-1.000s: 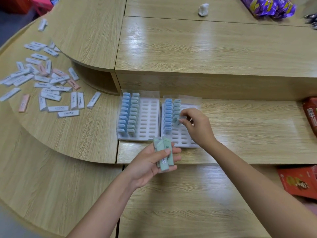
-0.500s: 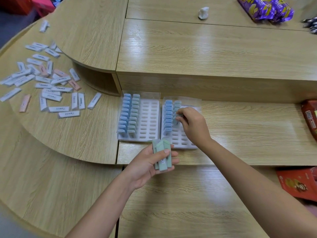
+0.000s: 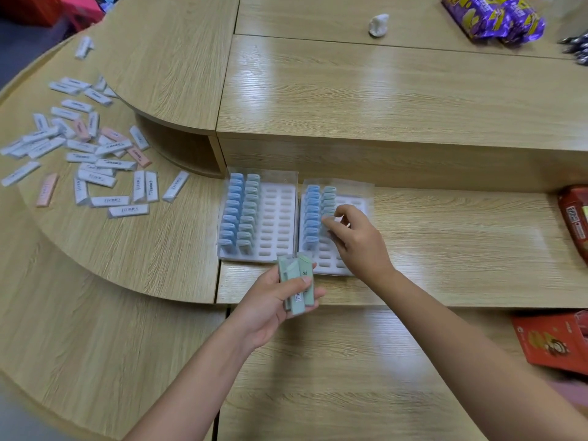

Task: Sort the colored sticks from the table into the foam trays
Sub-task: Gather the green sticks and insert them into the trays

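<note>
Two white foam trays lie side by side on the lower desk. The left tray holds a blue column and a green column of upright sticks. The right tray holds a blue column and a partly filled green column. My right hand is over the right tray, its fingertips pinching a green stick at that green column. My left hand hovers in front of the trays and grips a bundle of green sticks. Loose white and pink sticks lie scattered on the round desk at the left.
A raised desk shelf runs behind the trays. On it are a small white lump and purple snack packs. Red boxes sit at the right edge and lower right.
My right hand has shifted slightly along the green column of the right tray with its stick. My left hand has lifted a little closer to the trays with its bundle.
</note>
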`<action>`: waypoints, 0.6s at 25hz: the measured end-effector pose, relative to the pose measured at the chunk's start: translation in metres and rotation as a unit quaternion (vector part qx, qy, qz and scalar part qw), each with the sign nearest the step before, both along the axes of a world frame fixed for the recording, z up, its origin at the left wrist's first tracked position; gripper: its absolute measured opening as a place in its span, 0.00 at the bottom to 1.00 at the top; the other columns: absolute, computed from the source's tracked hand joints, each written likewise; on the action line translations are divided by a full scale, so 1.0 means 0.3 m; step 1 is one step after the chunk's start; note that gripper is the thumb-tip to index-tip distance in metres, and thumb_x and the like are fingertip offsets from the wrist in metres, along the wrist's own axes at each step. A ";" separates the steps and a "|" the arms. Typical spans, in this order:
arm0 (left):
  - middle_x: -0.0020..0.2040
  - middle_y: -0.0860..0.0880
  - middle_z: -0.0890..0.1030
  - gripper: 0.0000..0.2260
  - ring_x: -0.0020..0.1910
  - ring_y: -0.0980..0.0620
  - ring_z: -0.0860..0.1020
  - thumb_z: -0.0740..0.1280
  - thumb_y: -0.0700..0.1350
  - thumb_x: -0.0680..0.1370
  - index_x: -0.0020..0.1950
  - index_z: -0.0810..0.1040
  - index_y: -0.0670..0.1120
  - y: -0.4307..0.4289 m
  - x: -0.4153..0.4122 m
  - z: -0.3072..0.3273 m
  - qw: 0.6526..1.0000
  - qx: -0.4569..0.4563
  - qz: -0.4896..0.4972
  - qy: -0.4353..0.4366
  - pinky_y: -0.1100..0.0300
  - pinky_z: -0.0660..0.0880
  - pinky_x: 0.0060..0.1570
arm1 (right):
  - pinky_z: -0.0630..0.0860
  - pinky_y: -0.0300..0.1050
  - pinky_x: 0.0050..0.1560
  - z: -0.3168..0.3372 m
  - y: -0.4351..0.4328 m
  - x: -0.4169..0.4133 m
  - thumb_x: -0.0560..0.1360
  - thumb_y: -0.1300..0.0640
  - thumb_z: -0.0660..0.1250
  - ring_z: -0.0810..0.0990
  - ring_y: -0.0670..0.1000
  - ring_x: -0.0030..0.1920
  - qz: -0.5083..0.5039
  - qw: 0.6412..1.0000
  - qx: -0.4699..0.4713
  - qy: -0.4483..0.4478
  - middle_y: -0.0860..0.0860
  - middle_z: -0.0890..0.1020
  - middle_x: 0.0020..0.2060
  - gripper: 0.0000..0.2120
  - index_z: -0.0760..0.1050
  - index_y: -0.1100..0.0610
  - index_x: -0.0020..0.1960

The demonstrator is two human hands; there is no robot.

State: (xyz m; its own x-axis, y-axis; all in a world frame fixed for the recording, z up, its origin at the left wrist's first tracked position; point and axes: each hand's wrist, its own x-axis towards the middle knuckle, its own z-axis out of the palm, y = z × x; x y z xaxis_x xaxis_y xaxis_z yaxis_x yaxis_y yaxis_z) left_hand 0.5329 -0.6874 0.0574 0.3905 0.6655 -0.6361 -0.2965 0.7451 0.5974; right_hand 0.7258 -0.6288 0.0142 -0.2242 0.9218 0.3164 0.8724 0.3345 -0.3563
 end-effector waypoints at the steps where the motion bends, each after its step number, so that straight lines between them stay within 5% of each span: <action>1: 0.52 0.42 0.82 0.14 0.52 0.43 0.82 0.66 0.35 0.75 0.61 0.75 0.42 0.001 0.001 -0.002 1.000 -0.001 0.007 0.002 0.51 0.80 0.50 | 0.73 0.45 0.29 0.007 0.000 0.006 0.75 0.62 0.63 0.76 0.57 0.41 0.017 0.999 0.013 -0.040 0.59 0.77 0.48 0.09 0.79 0.62 0.52; 4: 0.47 0.43 0.84 0.14 0.50 0.45 0.82 0.68 0.36 0.74 0.59 0.75 0.42 0.002 0.007 -0.006 1.000 -0.003 0.021 0.006 0.51 0.80 0.49 | 0.74 0.49 0.32 0.041 -0.016 0.025 0.72 0.66 0.69 0.75 0.58 0.42 0.048 0.994 0.016 -0.096 0.61 0.77 0.50 0.14 0.77 0.62 0.57; 7: 0.46 0.44 0.83 0.14 0.48 0.46 0.82 0.68 0.36 0.74 0.59 0.76 0.42 0.001 0.023 -0.008 1.000 0.003 0.017 0.010 0.51 0.80 0.48 | 0.75 0.47 0.43 0.129 -0.068 0.014 0.79 0.56 0.62 0.76 0.49 0.44 0.009 0.991 -0.117 0.063 0.52 0.78 0.48 0.13 0.75 0.58 0.61; 9: 0.46 0.44 0.83 0.13 0.47 0.47 0.82 0.68 0.36 0.74 0.58 0.77 0.42 0.002 0.034 -0.009 1.000 0.005 0.013 0.015 0.51 0.79 0.46 | 0.75 0.43 0.47 0.176 -0.104 -0.007 0.80 0.52 0.60 0.77 0.43 0.43 0.007 0.959 -0.225 0.173 0.46 0.79 0.44 0.13 0.77 0.57 0.59; 15: 0.47 0.44 0.84 0.13 0.45 0.48 0.83 0.71 0.38 0.70 0.54 0.79 0.42 -0.014 0.058 -0.004 1.000 0.000 -0.004 0.027 0.54 0.81 0.42 | 0.78 0.40 0.46 0.197 -0.142 -0.014 0.73 0.60 0.70 0.79 0.41 0.41 -0.008 0.922 -0.284 0.261 0.46 0.82 0.40 0.07 0.81 0.57 0.51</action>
